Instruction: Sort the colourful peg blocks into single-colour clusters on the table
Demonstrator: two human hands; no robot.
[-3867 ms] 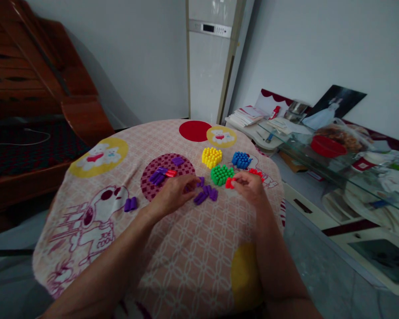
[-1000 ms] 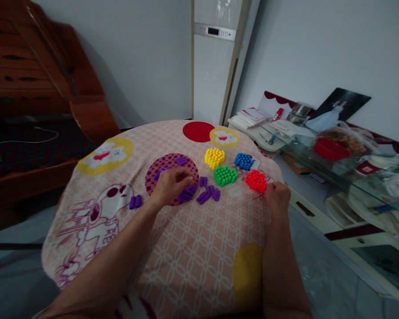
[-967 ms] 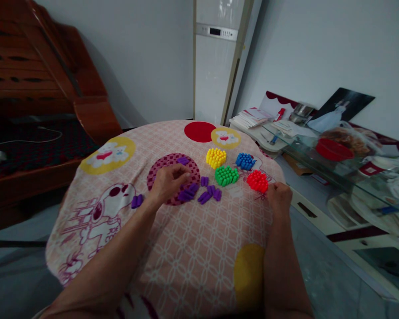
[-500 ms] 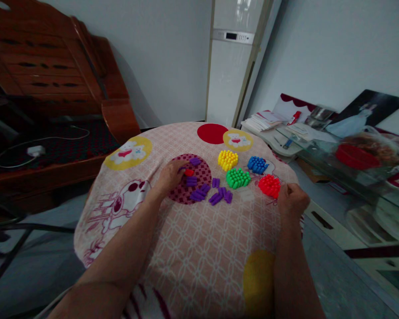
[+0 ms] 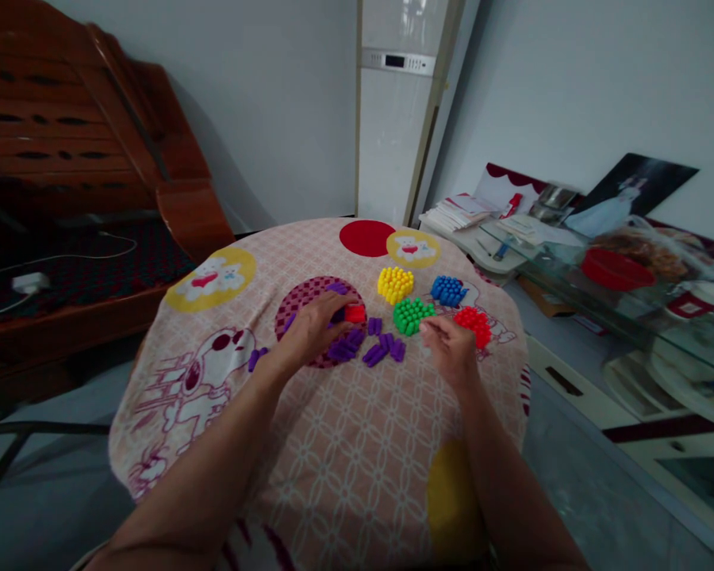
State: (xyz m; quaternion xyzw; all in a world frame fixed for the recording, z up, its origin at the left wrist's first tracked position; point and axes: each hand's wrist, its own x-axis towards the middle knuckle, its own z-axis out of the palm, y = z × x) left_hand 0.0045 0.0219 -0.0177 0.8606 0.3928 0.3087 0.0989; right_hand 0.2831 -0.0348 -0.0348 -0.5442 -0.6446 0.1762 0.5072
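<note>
Here, red pieces are seen at the fingertips of the left hand, whose fingers are curled; whether they are gripped cannot be told. The right hand is held near the green cluster, fingertips drawn together, their contents hidden. Purple pieces are spread between the hands on the tablecloth.
</note>
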